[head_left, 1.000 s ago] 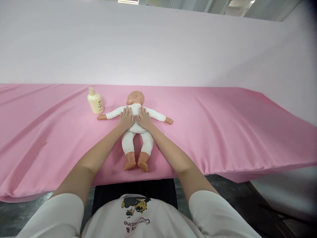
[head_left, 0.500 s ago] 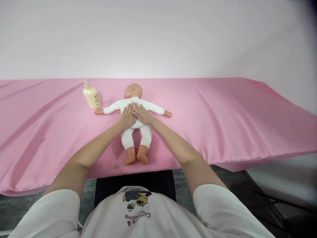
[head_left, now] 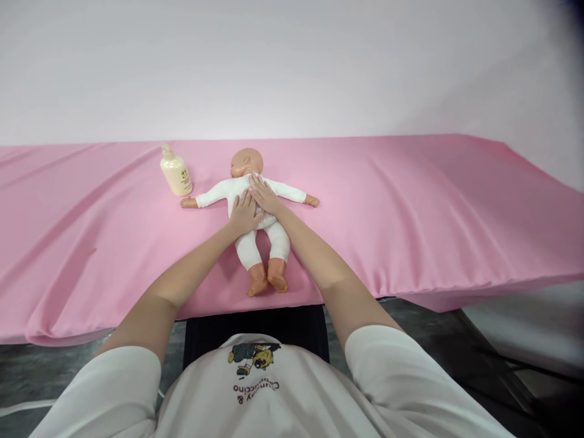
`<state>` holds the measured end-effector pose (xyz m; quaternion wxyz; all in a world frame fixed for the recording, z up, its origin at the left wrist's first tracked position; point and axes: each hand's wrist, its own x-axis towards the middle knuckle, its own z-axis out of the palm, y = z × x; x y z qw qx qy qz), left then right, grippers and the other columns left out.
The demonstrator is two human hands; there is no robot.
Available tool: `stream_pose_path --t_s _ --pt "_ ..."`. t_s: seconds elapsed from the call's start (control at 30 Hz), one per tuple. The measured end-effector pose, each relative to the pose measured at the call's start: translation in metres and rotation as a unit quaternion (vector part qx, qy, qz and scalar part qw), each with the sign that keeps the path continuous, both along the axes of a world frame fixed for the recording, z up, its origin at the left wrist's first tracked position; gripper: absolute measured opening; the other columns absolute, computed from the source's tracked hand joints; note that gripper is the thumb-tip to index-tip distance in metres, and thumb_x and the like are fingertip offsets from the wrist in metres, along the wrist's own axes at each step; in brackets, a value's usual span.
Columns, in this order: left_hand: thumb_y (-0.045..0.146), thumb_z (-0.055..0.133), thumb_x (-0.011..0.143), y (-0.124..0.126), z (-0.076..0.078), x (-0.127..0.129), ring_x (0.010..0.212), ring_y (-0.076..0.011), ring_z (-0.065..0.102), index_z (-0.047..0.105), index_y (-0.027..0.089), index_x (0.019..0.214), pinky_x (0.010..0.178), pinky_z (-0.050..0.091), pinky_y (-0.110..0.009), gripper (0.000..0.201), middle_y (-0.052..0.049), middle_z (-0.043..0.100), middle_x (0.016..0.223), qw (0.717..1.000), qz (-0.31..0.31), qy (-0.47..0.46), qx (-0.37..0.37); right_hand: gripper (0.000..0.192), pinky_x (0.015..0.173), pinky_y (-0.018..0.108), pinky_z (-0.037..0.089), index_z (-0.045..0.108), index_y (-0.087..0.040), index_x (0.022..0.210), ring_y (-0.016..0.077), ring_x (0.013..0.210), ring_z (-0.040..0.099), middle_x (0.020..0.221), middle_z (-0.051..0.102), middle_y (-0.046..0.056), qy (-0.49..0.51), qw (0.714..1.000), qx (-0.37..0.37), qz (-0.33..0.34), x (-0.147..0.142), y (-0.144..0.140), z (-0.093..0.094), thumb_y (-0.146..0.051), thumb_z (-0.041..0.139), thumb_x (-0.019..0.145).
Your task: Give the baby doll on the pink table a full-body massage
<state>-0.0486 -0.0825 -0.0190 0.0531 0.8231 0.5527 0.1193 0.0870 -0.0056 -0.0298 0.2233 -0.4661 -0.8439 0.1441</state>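
Note:
A baby doll (head_left: 235, 190) in a white bodysuit lies face down with its head turned to the left. Its arms spread out to both sides and its bare feet point toward me. My left hand (head_left: 245, 213) rests flat on the lower left of its back, fingers stretched out. Higher up, my right hand (head_left: 264, 196) lies open across the upper back, a little to the right of the left one. Both palms face down, so they hide part of the doll's back.
A cream pump bottle (head_left: 177, 175) stands by the doll's left-side hand. The pink tablecloth (head_left: 387, 225) has folds at both sides and hangs over the front edge. Behind the table rises a pale wall (head_left: 292, 67). A dark chair seat (head_left: 255, 322) shows below the edge.
My right hand has slid up the doll's back while the left moved slightly down, so they are now staggered. The doll's legs have shifted to the right. The view has moved a little.

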Motion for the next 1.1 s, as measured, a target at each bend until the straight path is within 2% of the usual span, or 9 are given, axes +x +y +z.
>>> stream_pose_path --t_s 0.1,0.2,0.4,0.6,0.77,0.9,1.03,1.1 --pt "0.028 0.038 0.095 0.002 0.0 -0.003 0.163 -0.027 0.016 0.025 0.002 0.163 0.134 0.012 -0.049 0.074 -0.015 0.023 0.172 0.999 0.018 -0.029 -0.003 0.069 0.133 0.054 0.01 0.013 -0.01 0.167 0.0254 0.165 0.005 0.176 0.006 0.012 -0.008 0.998 -0.036 -0.055 -0.003 -0.006 -0.001 -0.042 0.015 0.106" --pt "0.026 0.038 0.094 0.0 0.001 -0.003 0.163 -0.0265 0.018 0.03 0.005 0.163 0.134 0.014 -0.049 0.073 -0.013 0.024 0.172 0.998 0.037 -0.046 0.009 0.069 0.132 0.058 0.011 0.011 -0.011 0.167 0.0276 0.165 0.004 0.176 0.004 0.012 -0.024 0.994 -0.068 -0.088 -0.006 -0.013 -0.002 -0.043 0.016 0.106" --pt "0.025 0.032 0.096 -0.003 0.002 -0.002 0.162 -0.0259 0.019 0.03 0.011 0.164 0.133 0.017 -0.051 0.07 -0.009 0.023 0.173 0.996 0.065 -0.054 0.02 0.071 0.13 0.064 0.013 0.014 -0.007 0.167 0.0339 0.164 0.003 0.175 0.005 0.016 -0.048 0.991 -0.078 -0.097 -0.004 -0.036 -0.003 -0.044 0.017 0.106" --pt "0.029 0.035 0.094 -0.001 -0.002 -0.006 0.162 -0.0283 0.02 0.03 0.015 0.164 0.13 0.02 -0.059 0.072 -0.005 0.021 0.174 0.994 0.091 -0.056 0.023 0.07 0.131 0.057 0.015 0.012 -0.001 0.165 0.0344 0.164 0.006 0.174 0.005 0.019 -0.084 0.989 -0.067 -0.099 0.0 -0.06 -0.003 -0.035 0.021 0.106" --pt "0.029 0.033 0.096 -0.004 0.0 -0.008 0.161 -0.029 0.024 0.029 0.014 0.164 0.129 0.023 -0.059 0.07 -0.007 0.022 0.173 0.99 0.115 -0.075 0.009 0.067 0.131 0.057 0.018 0.018 -0.005 0.166 0.0373 0.163 0.011 0.175 0.011 0.017 -0.103 0.99 -0.036 -0.092 0.002 -0.082 0.001 -0.032 0.024 0.105" --pt "0.029 0.033 0.097 -0.005 0.005 -0.009 0.156 -0.0333 0.035 0.035 0.013 0.162 0.125 0.029 -0.06 0.066 -0.012 0.03 0.17 0.991 0.114 -0.061 0.027 0.064 0.129 0.062 0.018 0.024 -0.014 0.166 0.0368 0.163 0.011 0.175 0.015 0.01 -0.109 0.993 -0.021 -0.049 0.007 -0.101 0.007 -0.034 0.024 0.105" --pt "0.028 0.036 0.098 0.002 0.013 -0.005 0.138 -0.0398 0.054 0.039 0.01 0.16 0.12 0.033 -0.064 0.065 -0.019 0.055 0.154 0.99 0.123 -0.02 0.061 0.062 0.13 0.063 0.016 0.025 -0.016 0.166 0.035 0.164 0.009 0.175 0.017 0.007 -0.109 0.994 -0.027 -0.009 0.014 -0.111 0.013 -0.034 0.023 0.106" --pt "0.027 0.036 0.098 0.007 0.018 -0.001 0.13 -0.0414 0.058 0.039 0.013 0.16 0.113 0.038 -0.064 0.064 -0.02 0.062 0.144 0.988 0.132 -0.007 0.074 0.061 0.13 0.064 0.016 0.026 -0.018 0.166 0.0345 0.164 0.008 0.175 0.017 0.007 -0.107 0.994 -0.036 0.004 0.016 -0.112 0.014 -0.034 0.024 0.107"
